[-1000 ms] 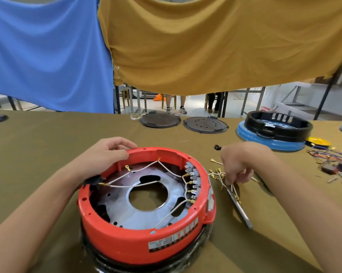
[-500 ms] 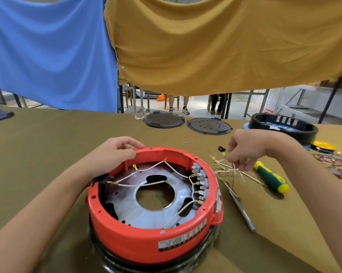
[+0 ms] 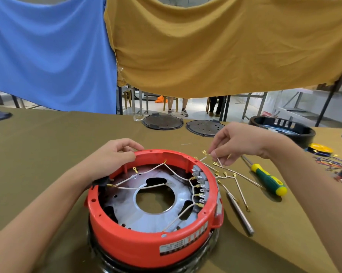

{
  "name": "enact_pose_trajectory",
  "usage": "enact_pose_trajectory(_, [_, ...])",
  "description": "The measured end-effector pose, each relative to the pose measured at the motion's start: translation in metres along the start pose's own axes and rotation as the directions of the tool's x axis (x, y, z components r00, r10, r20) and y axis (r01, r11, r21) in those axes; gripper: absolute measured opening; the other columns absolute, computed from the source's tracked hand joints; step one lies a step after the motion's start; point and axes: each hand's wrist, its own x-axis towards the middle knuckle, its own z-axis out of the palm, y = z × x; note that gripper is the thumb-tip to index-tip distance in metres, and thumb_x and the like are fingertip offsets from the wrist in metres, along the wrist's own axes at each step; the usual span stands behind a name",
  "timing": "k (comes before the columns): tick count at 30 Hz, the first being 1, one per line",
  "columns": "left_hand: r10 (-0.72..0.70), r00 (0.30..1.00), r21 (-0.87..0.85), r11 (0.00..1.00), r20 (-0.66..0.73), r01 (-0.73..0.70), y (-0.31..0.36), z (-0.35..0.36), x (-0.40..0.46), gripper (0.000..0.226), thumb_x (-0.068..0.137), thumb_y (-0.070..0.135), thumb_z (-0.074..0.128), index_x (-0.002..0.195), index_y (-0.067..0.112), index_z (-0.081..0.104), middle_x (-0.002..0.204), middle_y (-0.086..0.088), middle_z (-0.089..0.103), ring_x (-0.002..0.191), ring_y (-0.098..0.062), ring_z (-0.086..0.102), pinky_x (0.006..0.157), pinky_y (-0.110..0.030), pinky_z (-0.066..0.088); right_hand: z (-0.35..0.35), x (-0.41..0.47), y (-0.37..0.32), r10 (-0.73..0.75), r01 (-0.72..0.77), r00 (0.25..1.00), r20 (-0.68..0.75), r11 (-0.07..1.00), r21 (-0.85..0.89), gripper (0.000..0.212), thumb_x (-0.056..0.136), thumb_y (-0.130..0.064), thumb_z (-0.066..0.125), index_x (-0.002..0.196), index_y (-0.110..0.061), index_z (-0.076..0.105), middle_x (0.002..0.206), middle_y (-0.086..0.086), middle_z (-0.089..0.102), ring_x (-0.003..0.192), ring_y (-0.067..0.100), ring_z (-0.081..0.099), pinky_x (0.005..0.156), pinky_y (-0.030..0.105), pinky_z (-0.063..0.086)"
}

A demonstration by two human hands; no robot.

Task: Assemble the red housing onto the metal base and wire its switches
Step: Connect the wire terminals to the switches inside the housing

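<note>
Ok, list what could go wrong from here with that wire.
1. The right hand pinches one white wire out of a loose bundle; the others may snag and drag along.
2. Only the left hand steadies the red housing; a tug could shift it.
3. The screwdriver lies close and could get knocked.

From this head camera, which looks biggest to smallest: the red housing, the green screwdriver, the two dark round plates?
1. red housing, nearest, so enlarged
2. two dark round plates: alike, farther away, unranked
3. green screwdriver
</note>
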Motion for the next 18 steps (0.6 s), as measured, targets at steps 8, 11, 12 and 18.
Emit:
enact_pose_trajectory(8, [0.000,1.000,-0.028,1.000,0.013,0.001,-0.001,0.000,0.000,0.029,0.093,0.001,0.054,0.101,0.024,0.070,0.101,-0.014,0.069,0.068,-0.015,0.068,0.062,-0.019,0.054,0.018,0.009,0.011,0.305,-0.258,0.948,0.085,0.899,-0.355,0.007,0.085,-0.001,0.071,0.090,-0.005,0.072,0.075,0.008,0.075,0.063,0.015,0.072,0.056,0.022,0.056])
enact_pose_trajectory(11, [0.002,1.000,-0.016,1.000,0.014,-0.002,-0.001,0.000,0.000,0.029,0.093,0.003,0.054,0.102,0.026,0.070,0.100,-0.012,0.069,0.069,-0.015,0.068,0.068,-0.023,0.053,0.025,0.010,0.012,0.399,-0.324,0.911,0.100,0.845,-0.426,0.013,0.083,-0.003,0.074,0.096,-0.001,0.071,0.080,0.011,0.074,0.066,0.017,0.073,0.056,0.024,0.057])
enact_pose_trajectory(12, [0.003,1.000,-0.016,1.000,0.015,-0.003,0.000,0.000,0.000,0.029,0.093,0.003,0.054,0.102,0.025,0.070,0.100,-0.012,0.069,0.070,-0.015,0.068,0.069,-0.025,0.053,0.027,0.011,0.013,0.409,-0.332,0.908,0.091,0.834,-0.441,0.018,0.082,-0.008,0.077,0.097,-0.001,0.071,0.083,0.012,0.074,0.068,0.018,0.074,0.058,0.024,0.058])
enact_pose_trajectory(18, [0.007,1.000,-0.001,1.000,0.014,-0.007,0.000,0.000,-0.001,0.028,0.093,0.003,0.055,0.102,0.025,0.070,0.101,-0.014,0.068,0.075,-0.020,0.066,0.084,-0.042,0.054,0.027,0.012,0.012,0.372,-0.284,0.922,0.104,0.835,-0.471,0.010,0.089,-0.010,0.069,0.094,-0.002,0.069,0.081,0.010,0.074,0.068,0.016,0.073,0.056,0.022,0.056])
